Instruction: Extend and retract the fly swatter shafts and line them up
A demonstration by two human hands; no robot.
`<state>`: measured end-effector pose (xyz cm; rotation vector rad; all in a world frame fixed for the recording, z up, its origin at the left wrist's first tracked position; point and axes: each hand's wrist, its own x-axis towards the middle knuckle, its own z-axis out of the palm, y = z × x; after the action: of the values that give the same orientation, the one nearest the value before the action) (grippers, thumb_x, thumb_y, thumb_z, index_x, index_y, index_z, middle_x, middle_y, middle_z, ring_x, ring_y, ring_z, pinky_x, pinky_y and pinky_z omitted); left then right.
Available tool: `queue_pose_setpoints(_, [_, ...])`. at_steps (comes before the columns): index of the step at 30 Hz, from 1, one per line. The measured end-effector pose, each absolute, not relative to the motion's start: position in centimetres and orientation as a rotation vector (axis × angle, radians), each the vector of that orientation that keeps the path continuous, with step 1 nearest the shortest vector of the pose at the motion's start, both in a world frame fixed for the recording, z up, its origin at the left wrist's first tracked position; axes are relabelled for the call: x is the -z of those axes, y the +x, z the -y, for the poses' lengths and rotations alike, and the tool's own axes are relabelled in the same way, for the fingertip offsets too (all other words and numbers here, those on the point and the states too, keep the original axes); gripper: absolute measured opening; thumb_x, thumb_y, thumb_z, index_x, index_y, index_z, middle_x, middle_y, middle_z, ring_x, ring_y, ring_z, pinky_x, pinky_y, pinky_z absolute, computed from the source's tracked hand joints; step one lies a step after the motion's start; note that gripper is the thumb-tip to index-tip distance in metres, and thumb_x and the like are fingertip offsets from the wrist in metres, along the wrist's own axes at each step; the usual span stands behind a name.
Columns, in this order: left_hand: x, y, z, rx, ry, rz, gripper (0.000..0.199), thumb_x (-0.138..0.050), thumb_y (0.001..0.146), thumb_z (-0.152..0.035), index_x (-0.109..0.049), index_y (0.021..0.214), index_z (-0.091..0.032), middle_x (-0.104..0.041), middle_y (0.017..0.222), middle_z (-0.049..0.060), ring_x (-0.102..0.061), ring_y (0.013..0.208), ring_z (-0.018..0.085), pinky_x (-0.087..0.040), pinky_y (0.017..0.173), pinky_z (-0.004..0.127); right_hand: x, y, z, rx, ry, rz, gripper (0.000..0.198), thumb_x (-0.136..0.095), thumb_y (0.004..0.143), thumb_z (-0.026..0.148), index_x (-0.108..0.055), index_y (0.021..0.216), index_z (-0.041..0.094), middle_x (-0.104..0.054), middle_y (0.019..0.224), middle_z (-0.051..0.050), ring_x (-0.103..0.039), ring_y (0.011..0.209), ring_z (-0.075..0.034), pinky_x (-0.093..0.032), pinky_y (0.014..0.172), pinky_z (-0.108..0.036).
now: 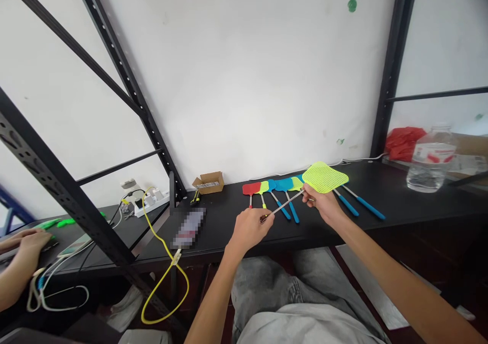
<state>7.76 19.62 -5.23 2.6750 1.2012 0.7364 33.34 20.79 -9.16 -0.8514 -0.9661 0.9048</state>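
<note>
A yellow-green fly swatter (324,177) is held slanting above the black table, its mesh head up to the right. My left hand (249,228) is closed around its handle end, which the fingers mostly hide. My right hand (321,201) pinches the thin metal rod just below the head. Behind my hands several more fly swatters lie in a row: a red one (251,188) at the left, then yellow-green and blue ones (284,184). At the right, blue handles (369,208) stick out toward me, their heads partly hidden by the held swatter.
A phone (189,227) with a cable, an open cardboard box (209,182) and a yellow-black tool (195,198) are left of the swatters. A water bottle (430,158) stands at the right. Metal posts frame the table; another person's hands (32,245) are at far left.
</note>
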Motion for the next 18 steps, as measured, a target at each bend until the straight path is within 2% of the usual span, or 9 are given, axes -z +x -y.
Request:
queue_pose_setpoints(8, [6.5, 10.1, -19.0, -0.853, 2.623, -1.155, 0.029, -0.042, 0.097, -0.039, -0.066, 0.093, -0.024, -0.064, 0.068, -0.001, -0.053, 0.061, 0.014, -0.026, 0.057, 0.024, 9.6, 29.4, -19.6, -1.095, -0.844, 1.265, 0.042, -0.068, 0.08, 0.057, -0.071, 0.083, 0.016, -0.061, 0.069, -0.004, -0.057, 0.058, -0.014, -0.037, 0.046, -0.023])
queue_pose_setpoints(13, [6.6, 10.1, -18.9, -0.781, 2.645, -1.143, 0.04, -0.036, 0.1, -0.043, -0.068, 0.087, -0.023, -0.065, 0.07, 0.001, -0.055, 0.062, 0.014, -0.027, 0.056, 0.025, 10.4, 27.9, -19.6, -1.081, -0.822, 1.357, 0.045, -0.063, 0.083, 0.058, -0.069, 0.072, 0.015, -0.061, 0.075, -0.005, -0.057, 0.06, -0.013, -0.039, 0.048, -0.024])
queue_pose_setpoints(18, [6.7, 9.7, -19.4, -0.74, 2.632, -1.165, 0.041, -0.037, 0.099, -0.043, -0.07, 0.088, -0.023, -0.067, 0.072, 0.002, -0.058, 0.066, 0.015, -0.03, 0.059, 0.025, 10.6, 28.5, -19.8, -1.077, -0.867, 1.335, 0.046, -0.064, 0.082, 0.061, -0.072, 0.08, 0.016, -0.063, 0.073, -0.005, -0.057, 0.059, -0.013, -0.037, 0.047, -0.024])
